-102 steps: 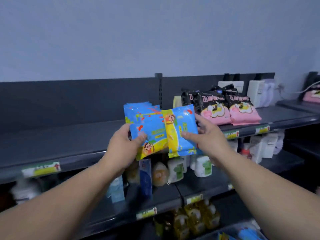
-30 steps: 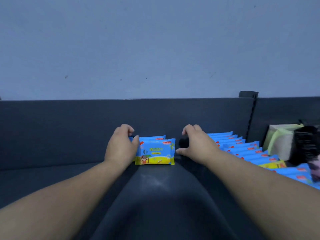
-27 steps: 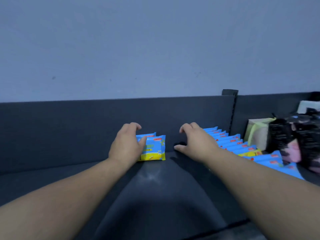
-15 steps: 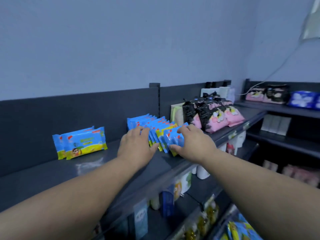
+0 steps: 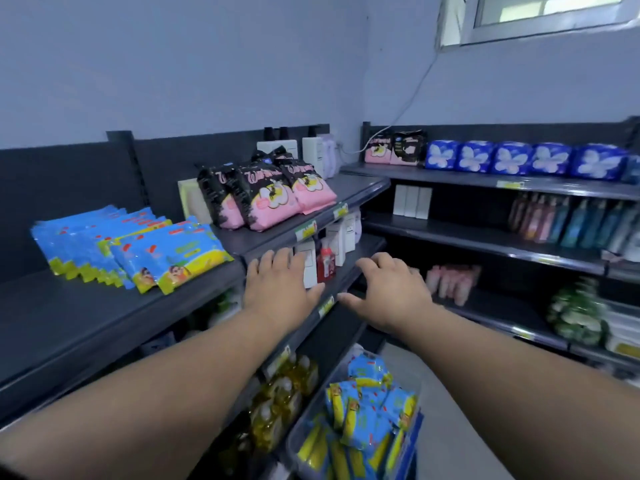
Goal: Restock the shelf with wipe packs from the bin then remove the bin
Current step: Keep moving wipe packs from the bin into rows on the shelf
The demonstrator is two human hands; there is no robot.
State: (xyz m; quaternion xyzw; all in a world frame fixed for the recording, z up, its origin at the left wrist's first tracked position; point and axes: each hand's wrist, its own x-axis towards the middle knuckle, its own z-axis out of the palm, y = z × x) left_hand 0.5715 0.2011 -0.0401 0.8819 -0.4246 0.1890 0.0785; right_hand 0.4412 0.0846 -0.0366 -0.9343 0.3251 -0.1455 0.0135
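Left hand (image 5: 280, 289): fingers spread, empty | right hand (image 5: 391, 294): same | wipe packs (image 5: 138, 249) rowed on shelf (image 5: 86, 317) | bin (image 5: 349, 427) below, stocked.

So the wipe packs (image 5: 138, 249) on the top shelf (image 5: 86, 317) are blue with yellow bottoms and a cartoon kid, standing in a leaning, overlapping row near the front edge. The bin (image 5: 298, 431), a grey see-through tub, sits low on the floor, heaped with more packs (image 5: 367, 407)
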